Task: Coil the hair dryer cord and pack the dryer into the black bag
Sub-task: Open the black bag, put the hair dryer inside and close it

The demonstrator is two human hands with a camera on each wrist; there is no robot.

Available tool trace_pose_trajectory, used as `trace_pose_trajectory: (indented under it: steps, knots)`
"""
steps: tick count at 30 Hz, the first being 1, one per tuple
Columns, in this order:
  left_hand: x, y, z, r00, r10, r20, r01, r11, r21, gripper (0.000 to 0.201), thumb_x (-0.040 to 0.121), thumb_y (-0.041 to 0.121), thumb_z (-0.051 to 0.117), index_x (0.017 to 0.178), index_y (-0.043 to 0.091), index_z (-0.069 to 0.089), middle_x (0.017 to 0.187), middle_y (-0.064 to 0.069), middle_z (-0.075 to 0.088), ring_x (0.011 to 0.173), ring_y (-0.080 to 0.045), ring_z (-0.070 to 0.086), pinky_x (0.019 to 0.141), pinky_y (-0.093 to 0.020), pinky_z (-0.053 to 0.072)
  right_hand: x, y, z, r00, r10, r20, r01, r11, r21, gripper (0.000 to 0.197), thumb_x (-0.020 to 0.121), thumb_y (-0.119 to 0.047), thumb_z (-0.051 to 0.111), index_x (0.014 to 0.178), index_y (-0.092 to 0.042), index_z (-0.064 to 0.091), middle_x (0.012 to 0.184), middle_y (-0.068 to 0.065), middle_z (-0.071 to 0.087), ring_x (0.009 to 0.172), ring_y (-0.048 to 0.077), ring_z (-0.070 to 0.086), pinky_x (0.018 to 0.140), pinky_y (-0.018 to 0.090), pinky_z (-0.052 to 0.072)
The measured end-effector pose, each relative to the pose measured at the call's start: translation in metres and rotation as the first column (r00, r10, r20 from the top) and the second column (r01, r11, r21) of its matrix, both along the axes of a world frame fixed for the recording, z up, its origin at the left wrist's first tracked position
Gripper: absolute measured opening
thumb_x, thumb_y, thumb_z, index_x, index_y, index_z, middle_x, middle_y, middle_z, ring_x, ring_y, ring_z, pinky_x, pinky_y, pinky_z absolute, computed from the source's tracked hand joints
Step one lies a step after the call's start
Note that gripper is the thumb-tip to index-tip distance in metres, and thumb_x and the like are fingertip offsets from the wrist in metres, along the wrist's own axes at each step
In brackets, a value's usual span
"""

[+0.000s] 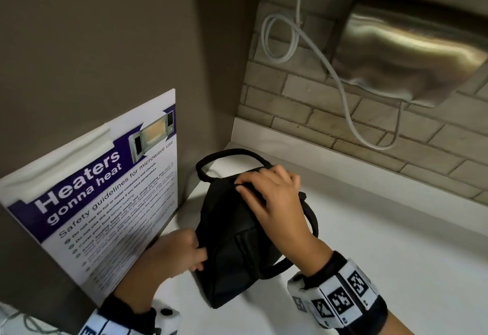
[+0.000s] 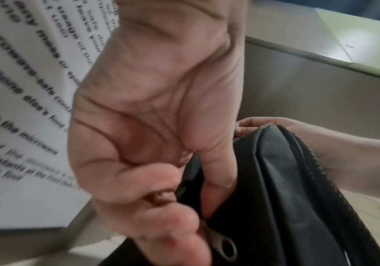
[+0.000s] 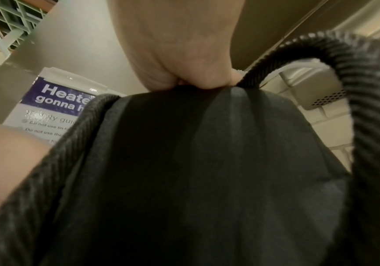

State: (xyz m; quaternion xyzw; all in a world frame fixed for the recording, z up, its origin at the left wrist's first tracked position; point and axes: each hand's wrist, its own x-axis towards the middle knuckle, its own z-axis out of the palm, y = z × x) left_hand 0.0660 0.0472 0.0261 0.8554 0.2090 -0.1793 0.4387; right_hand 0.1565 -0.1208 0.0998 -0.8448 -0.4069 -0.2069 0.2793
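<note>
The black bag (image 1: 232,242) lies on the white counter (image 1: 383,242), its zip edge (image 2: 309,158) facing up. My right hand (image 1: 264,189) lies over the bag's far top end (image 3: 207,144), with fingers curled round the fabric there. At the near left end my left hand (image 1: 200,258) pinches the metal zipper pull (image 2: 223,243) between thumb and curled fingers (image 2: 179,225). One ribbed carry handle (image 1: 224,155) loops out behind the bag, and another (image 3: 362,75) arches beside my right wrist. No hair dryer or cord of its own shows outside the bag.
A microwave safety poster (image 1: 105,202) leans against the brown wall just left of the bag. On the brick wall at the back right hangs a steel hand dryer (image 1: 409,52) with a looped white cable (image 1: 290,41). The counter stretches out to the right.
</note>
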Motion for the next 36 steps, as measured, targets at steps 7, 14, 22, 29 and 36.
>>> trace_pose_trajectory:
  steps: [7,14,22,29,36]
  knots:
    - [0.004,0.008,-0.013,0.994,0.101,-0.032,-0.105,0.976,-0.191,0.020,0.083,0.031,0.064,0.093,0.014,0.060,0.085,-0.002,0.076,0.077,-0.013,0.068,0.058,-0.020,0.047,0.004,-0.001,-0.007,0.995,-0.074,-0.066,0.078,0.996,0.046,0.008,0.092,-0.033,0.058,0.098,-0.034,0.063,0.090,-0.020,0.062,0.091,-0.003,0.037,0.083,0.026,0.027]
    - [-0.001,0.016,0.011,0.975,0.193,0.110,-0.140,0.917,-0.373,0.023,0.088,0.013,0.057,0.069,0.017,0.069,0.066,0.001,0.068,0.059,-0.007,0.055,0.055,-0.022,0.039,0.006,-0.006,-0.006,0.991,-0.091,-0.095,0.095,0.994,0.046,0.009,0.090,-0.035,0.059,0.097,-0.034,0.064,0.091,-0.020,0.064,0.092,-0.002,0.042,0.085,0.025,0.028]
    - [-0.004,-0.014,0.067,0.893,0.219,0.393,-0.069,0.930,-0.360,0.019,0.067,0.034,0.058,0.066,0.017,0.067,0.052,0.004,0.058,0.044,-0.009,0.040,0.048,-0.022,0.031,-0.013,-0.013,-0.003,0.982,0.171,0.077,-0.168,0.985,-0.037,0.023,0.091,-0.044,0.058,0.096,-0.024,0.067,0.078,-0.010,0.056,0.083,0.011,0.047,0.083,0.026,0.032]
    - [-0.007,-0.032,0.068,0.736,0.091,0.671,-0.138,0.990,0.017,0.029,0.075,0.025,0.060,0.068,0.008,0.038,0.054,0.001,0.029,0.052,-0.008,0.028,0.053,-0.029,0.027,-0.022,-0.012,0.006,0.958,0.230,0.173,-0.205,0.967,-0.151,0.010,0.090,-0.024,0.061,0.095,-0.018,0.067,0.082,-0.005,0.057,0.088,0.016,0.049,0.085,0.028,0.037]
    - [-0.009,-0.018,0.061,0.674,0.023,0.738,-0.035,0.999,0.000,0.032,0.081,0.050,0.044,0.075,0.022,0.058,0.073,0.008,0.056,0.067,-0.010,0.055,0.060,-0.024,0.042,-0.025,-0.006,0.001,0.973,0.137,0.186,-0.121,0.988,-0.097,0.006,0.088,-0.021,0.064,0.089,-0.017,0.068,0.085,-0.005,0.063,0.087,0.015,0.054,0.081,0.031,0.042]
